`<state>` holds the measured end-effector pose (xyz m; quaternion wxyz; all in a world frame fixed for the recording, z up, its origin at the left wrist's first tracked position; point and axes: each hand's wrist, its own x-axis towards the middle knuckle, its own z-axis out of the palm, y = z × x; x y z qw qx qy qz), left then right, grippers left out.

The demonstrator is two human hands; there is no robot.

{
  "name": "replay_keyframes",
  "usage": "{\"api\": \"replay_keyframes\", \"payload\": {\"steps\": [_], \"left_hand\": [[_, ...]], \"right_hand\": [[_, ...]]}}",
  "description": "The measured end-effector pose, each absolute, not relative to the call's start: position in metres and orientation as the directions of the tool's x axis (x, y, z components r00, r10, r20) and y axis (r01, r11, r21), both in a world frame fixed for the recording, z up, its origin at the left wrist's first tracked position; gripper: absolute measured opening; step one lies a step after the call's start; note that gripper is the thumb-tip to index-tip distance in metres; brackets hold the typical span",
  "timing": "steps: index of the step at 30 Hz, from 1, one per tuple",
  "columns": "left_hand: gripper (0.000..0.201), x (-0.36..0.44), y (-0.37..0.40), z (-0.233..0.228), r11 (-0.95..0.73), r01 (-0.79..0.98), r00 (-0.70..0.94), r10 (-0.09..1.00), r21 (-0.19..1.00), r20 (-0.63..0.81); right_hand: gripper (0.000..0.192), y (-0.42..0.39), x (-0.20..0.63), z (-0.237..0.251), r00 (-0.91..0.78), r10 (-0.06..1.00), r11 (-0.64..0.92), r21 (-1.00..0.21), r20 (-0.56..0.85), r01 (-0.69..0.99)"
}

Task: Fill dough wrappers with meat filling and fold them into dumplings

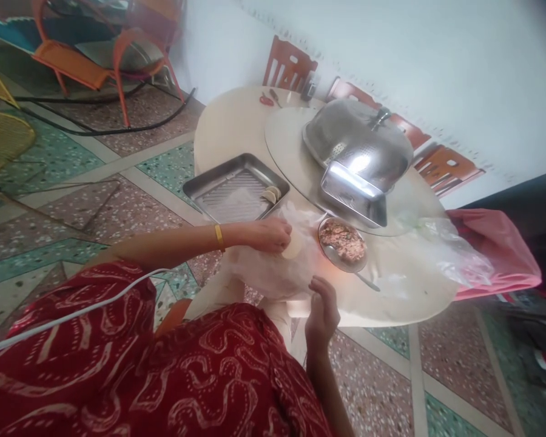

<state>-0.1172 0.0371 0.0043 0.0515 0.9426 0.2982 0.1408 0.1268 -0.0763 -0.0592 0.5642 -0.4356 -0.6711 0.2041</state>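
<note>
1. Done so far: two folded dumplings lie at the 3 o'clock corner of the metal tray, which otherwise holds only a pale sheet.
2. In hand: the left hand has its grip closed on a round wrapper, drawing it from the plastic bag at the tabletop edge.
3. The right hand hangs half-open and empty at the bag's 5 o'clock.
4. Left: the filling bowl, spoon in it, looks nearly full, so most of the folding seems ahead.

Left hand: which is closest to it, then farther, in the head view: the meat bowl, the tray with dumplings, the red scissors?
From the left hand:
1. Meat bowl, just beside it on the table.
2. Tray, a bit farther, at the table edge.
3. Scissors, far side of the table.
</note>
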Motion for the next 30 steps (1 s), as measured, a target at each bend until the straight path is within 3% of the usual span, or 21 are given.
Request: {"api": "replay_keyframes", "payload": {"steps": [9,14,18,21,24,28,30], "left_hand": [[0.021,-0.114,0.04,0.012,-0.806,0.568,0.763,0.592,0.167,0.258],[0.024,-0.112,0.046,0.014,-0.787,0.589,0.745,0.617,0.185,0.253],[0.024,-0.112,0.05,0.013,-0.738,0.629,0.7,0.674,0.244,0.237],[0.019,-0.119,0.045,0.015,-0.623,0.678,0.559,0.782,0.389,0.276],[0.026,-0.128,0.026,0.018,-0.474,0.613,0.338,0.881,0.632,0.333],[0.034,-0.123,-0.008,0.01,-0.221,0.225,0.22,0.96,0.949,0.172],[0.033,-0.11,-0.019,0.001,0.013,-0.065,0.225,0.974,0.998,0.001]], "right_hand": [[0.021,-0.02,0.103,-0.044,-0.285,0.708,0.659,-0.458,0.647,0.597],[0.018,0.012,0.089,-0.038,-0.36,0.721,0.657,-0.42,0.592,0.626],[0.017,0.026,0.086,-0.035,-0.361,0.769,0.625,-0.501,0.528,0.599],[0.019,0.039,0.088,-0.031,-0.336,0.815,0.576,-0.602,0.472,0.553],[0.016,0.058,0.092,-0.026,-0.299,0.869,0.495,-0.691,0.394,0.527],[0.015,0.084,0.093,-0.014,-0.307,0.914,0.39,-0.782,0.265,0.486],[0.014,0.094,0.092,-0.004,-0.319,0.918,0.371,-0.799,0.236,0.474]]}}
